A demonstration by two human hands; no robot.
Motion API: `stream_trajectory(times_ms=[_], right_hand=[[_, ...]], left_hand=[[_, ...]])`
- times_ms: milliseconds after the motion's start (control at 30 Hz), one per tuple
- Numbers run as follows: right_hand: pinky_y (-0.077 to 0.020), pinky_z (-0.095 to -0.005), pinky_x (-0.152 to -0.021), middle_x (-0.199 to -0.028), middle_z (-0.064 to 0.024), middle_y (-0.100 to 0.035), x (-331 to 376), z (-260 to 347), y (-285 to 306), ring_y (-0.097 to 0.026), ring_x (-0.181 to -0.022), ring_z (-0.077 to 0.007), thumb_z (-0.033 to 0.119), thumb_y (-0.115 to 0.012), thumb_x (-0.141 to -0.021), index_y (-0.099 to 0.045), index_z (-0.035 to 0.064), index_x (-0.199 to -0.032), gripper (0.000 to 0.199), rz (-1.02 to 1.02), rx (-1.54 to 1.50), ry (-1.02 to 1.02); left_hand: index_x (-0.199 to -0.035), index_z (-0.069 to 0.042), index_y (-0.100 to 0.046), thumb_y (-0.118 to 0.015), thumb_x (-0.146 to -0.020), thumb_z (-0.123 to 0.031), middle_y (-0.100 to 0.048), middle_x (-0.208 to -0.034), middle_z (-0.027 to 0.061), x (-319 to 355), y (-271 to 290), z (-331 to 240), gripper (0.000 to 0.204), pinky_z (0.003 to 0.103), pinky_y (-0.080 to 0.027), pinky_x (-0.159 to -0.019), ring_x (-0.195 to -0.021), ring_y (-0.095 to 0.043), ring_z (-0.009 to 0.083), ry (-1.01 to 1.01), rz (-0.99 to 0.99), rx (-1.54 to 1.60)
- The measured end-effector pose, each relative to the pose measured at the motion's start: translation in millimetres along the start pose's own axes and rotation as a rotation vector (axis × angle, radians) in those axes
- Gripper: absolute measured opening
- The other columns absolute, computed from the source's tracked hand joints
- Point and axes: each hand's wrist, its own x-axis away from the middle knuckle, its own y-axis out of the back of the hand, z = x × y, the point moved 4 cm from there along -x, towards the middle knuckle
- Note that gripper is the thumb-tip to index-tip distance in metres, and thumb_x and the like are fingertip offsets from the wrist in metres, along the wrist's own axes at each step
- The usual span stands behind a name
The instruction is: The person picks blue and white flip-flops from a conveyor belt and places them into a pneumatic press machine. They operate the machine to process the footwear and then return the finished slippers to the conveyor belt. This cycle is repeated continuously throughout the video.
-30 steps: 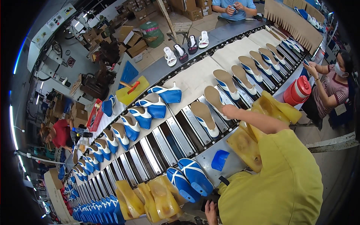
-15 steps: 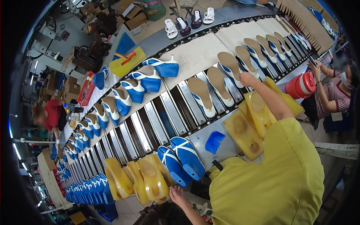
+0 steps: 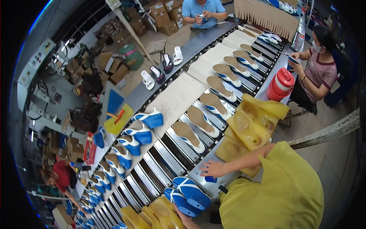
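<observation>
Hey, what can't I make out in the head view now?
Left hand: head view, partly hidden by blue sandals; grip unclear.
Blue piece: head view, mostly covered by right hand.
Lower yellow moulds: head view, cut off by lower edge.
Item held by person in blue: head view, too small.

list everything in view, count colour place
conveyor: one, grey, centre
sandals: two, blue-white, near edge
scrap: one, blue, near edge
moulds: several, yellow, near edge
slippers: eight or more, beige, conveyor
wedges: many, blue-white, conveyor's far half
flip-flops: four, white or dark, far side
jug: one, red, right
tray: one, red, left
tool: one, orange, on yellow pad
sack: one, green, behind
boxes: many, brown, behind
co-workers: three, blue, striped and red tops, around
shirt: one, yellow, lower right
left hand: one, bare, at sandals
right hand: one, bare, centre
</observation>
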Motion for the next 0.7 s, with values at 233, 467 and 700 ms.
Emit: stream_trajectory(times_ms=[233, 467, 700], right_hand=[[-0.0491, -0.0475, -0.081, -0.117, -0.0144, -0.059, 16, -24, -61, -0.058, -0.107, -0.0348, 0.02, -0.067, -0.082, -0.06, 0.012, -0.115, 0.035, 0.146, -0.248, -0.356], [-0.0504, -0.0463, -0.084, -0.111, -0.0236, -0.064, -7, -90, 57, -0.062, -0.103, -0.0399, 0.017, -0.058, -0.092, -0.056, 0.0062, -0.122, 0.032, -0.058, -0.814, -0.687], [-0.0469, -0.0391, -0.102, -0.129, -0.0224, -0.06, -126, -34, 168, -0.06, -0.118, -0.0371, 0.014, -0.053, -0.097, -0.036, 0.0138, -0.151, 0.057, -0.216, -1.098, 0.03]], left_hand=[[-0.143, -0.008, -0.045, -0.051, -0.089, -0.07, -0.054, -0.136, 0.0134, 22, -36, -8, 0.082, 0.048, -0.048, -0.099, -0.121, -0.055, 0.0326, -0.073, -0.148, -0.018], [-0.14, -0.009, -0.048, -0.051, -0.089, -0.07, -0.057, -0.131, 0.0134, 57, -54, -23, 0.08, 0.046, -0.051, -0.094, -0.114, -0.059, 0.0319, -0.17, -0.226, 0.027], [-0.137, -0.009, -0.051, -0.051, -0.089, -0.07, -0.061, -0.125, 0.0134, 157, -79, -50, 0.077, 0.045, -0.055, -0.088, -0.107, -0.064, 0.0312, -0.285, -0.262, 0.248]])
